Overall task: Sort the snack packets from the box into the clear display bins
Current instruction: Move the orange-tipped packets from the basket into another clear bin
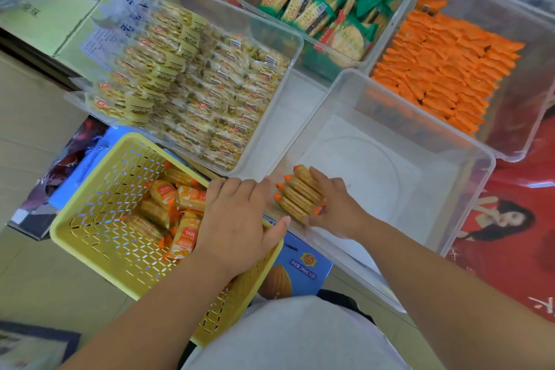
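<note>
The empty bin point(375, 177) has a bare floor, with open room between its clear walls. Only its near-left corner is crowded, and the yellow basket point(99, 189) sits just left of that corner. Behind the bin stands a bin of orange packets point(444, 69), and to its far left a bin of pale packets point(195, 84) (both well filled). The stack of packets point(300, 194) is several cracker sleeves in clear wrap with orange ends, held at the near-left corner; I cannot tell if it touches the floor. The right hand point(333, 207) grips it between curled fingers and thumb. The left hand point(237, 219) is spread flat over the basket's rim nearest the bin and holds nothing. Loose packets point(168, 204) lie in the basket.
</note>
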### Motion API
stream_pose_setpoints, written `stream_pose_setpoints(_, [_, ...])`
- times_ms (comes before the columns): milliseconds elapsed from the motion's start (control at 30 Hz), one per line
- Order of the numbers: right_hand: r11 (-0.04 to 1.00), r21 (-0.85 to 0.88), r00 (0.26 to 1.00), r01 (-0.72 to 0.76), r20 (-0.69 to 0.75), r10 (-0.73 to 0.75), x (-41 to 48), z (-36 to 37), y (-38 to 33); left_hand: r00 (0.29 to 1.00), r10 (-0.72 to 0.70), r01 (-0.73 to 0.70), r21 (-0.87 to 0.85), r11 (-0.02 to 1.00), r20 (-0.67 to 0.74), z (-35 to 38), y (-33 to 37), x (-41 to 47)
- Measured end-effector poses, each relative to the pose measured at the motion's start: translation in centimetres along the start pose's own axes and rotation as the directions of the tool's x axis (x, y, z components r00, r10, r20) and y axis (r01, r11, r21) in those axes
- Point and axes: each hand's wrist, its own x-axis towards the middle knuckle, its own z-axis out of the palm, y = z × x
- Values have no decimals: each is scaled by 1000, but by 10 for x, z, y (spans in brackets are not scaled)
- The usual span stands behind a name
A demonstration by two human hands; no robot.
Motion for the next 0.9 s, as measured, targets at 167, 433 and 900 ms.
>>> stream_pose_setpoints(167, [999, 43, 996, -2, -84, 5, 5, 11, -7, 1000, -13, 13, -1, 1000, 29, -5, 2, 2])
stream_pose_setpoints(433, [997, -69, 996, 42, -74, -47, 6, 11, -6, 1000, -7, 7, -9, 1000, 17, -4, 1, 2])
stream_pose_setpoints(900, [989, -69, 989, -131, -78, 126, 7, 17, -28, 992, -25, 24, 8, 1000, 121, -12, 3, 2])
